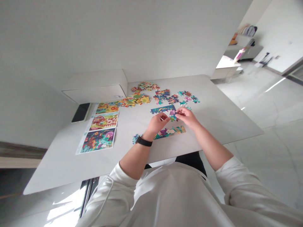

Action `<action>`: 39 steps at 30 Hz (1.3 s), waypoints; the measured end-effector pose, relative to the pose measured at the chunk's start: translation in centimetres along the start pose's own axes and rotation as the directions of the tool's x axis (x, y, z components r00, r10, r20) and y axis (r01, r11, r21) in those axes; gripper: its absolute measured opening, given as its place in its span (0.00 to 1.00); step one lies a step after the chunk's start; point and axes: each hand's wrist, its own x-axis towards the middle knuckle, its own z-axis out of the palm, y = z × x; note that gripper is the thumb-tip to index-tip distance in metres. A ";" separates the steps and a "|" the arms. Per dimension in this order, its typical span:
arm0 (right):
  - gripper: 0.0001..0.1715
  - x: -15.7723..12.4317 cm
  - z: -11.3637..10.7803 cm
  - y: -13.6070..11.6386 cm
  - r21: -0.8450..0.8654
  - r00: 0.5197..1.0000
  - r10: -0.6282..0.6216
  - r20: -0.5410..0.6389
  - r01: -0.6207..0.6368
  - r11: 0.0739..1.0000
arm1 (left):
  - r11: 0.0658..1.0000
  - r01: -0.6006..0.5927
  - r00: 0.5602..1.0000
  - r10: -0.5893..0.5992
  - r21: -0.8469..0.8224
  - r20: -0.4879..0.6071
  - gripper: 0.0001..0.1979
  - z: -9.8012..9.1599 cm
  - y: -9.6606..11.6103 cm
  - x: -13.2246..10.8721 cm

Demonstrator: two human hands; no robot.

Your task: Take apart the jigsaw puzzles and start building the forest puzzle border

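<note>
My right hand [187, 117] has thumb and fingertips pinched on a purple jigsaw piece [172, 112] lying at the right end of a joined blue strip of puzzle [162, 109]. Close to it on the left, my left hand [156, 123] has its fingers curled with the tips together; whether anything is between them is hidden. Green and dark pieces [174, 119] show between the two hands. Nearer to me lies a second joined strip [174, 131] with purple and white figures, partly covered by my left hand and wrist.
Loose pieces lie behind my hands in a dark pile [165, 97], a teal group [189, 97], a yellow pile [136, 99] and a red-green pile [148, 85]. Picture sheets [103, 122], a phone [81, 112] and a white box [94, 85] are to the left.
</note>
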 end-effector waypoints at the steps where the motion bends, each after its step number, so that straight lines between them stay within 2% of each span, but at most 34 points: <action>1: 0.26 -0.2 0.1 0.0 0.006 1.000 0.000 0.000 0.000 1.000 | 1.000 -0.005 1.000 0.005 0.000 0.016 0.13 0.0 0.0 0.0; 5: 0.28 -0.7 0.3 0.0 -0.002 1.000 -0.005 -0.019 0.005 1.000 | 1.000 -0.022 0.996 0.023 -0.017 0.081 0.15 0.2 -0.3 0.0; 13: 0.31 -0.7 0.1 0.1 -0.069 1.000 0.019 -0.026 -0.020 0.997 | 0.997 0.021 0.997 -0.016 -0.071 0.069 0.17 0.5 -0.8 0.3; 19: 0.29 -0.5 0.1 0.6 -0.070 1.000 -0.016 -0.010 0.015 0.997 | 1.000 0.015 0.995 -0.012 -0.027 0.102 0.16 0.7 -0.3 0.0; 24: 0.24 -0.5 -1.4 0.4 -0.118 0.998 -0.028 0.051 0.034 0.992 | 0.996 -0.074 0.987 0.067 0.042 0.146 0.15 0.6 0.2 -0.5; 28: 0.23 -0.7 -3.6 0.3 -0.171 0.995 0.054 0.079 -0.039 0.985 | 0.968 -0.191 0.968 0.159 0.161 0.194 0.11 0.4 0.4 -0.9; 31: 0.23 -0.9 -4.6 0.5 -0.199 0.990 0.105 0.096 -0.084 0.976 | 0.940 -0.260 0.946 0.203 0.220 0.251 0.14 0.3 0.5 -1.2; 35: 0.22 -0.9 -4.7 1.0 -0.234 0.985 0.105 0.140 -0.070 0.970 | 0.912 -0.317 0.916 0.223 0.261 0.335 0.17 0.1 0.4 -1.3; 39: 0.20 -0.9 -4.3 1.5 -0.246 0.985 0.092 0.144 -0.054 0.968 | 0.881 -0.376 0.891 0.259 0.286 0.373 0.17 0.2 0.2 -1.5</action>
